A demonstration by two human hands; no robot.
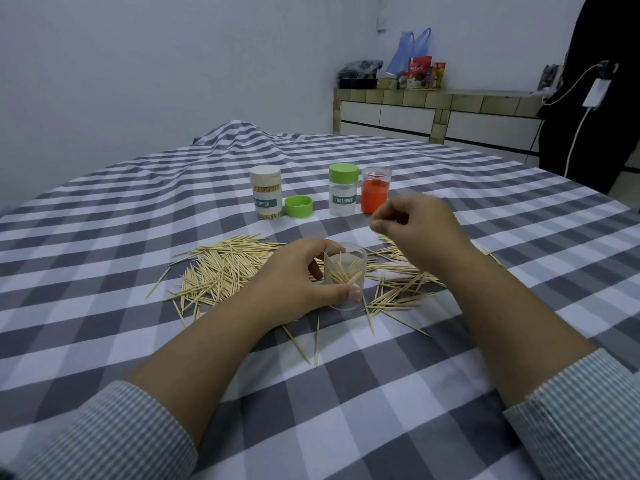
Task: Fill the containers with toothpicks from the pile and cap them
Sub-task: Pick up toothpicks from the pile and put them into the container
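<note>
L hand (298, 282): grips clear container (344, 277), fingers behind, thumb in front; looks tilted toward the person, mouth facing R side, prob so picks slide in.
Container: few toothpicks inside, mostly empty; sits mid-pile on checked cloth (485, 209).
R hand (420, 230): raised above container, fingertips pinched; can't tell if it holds picks.
Pile (221, 268): spread both sides of container, near for short reaches.
Back row: white-capped jar (266, 192) full; green-capped jar (343, 189) looks empty; loose green cap (299, 206) btwn them; orange container (375, 195) touching green-capped one.
Stage: early fill, capping not yet.
</note>
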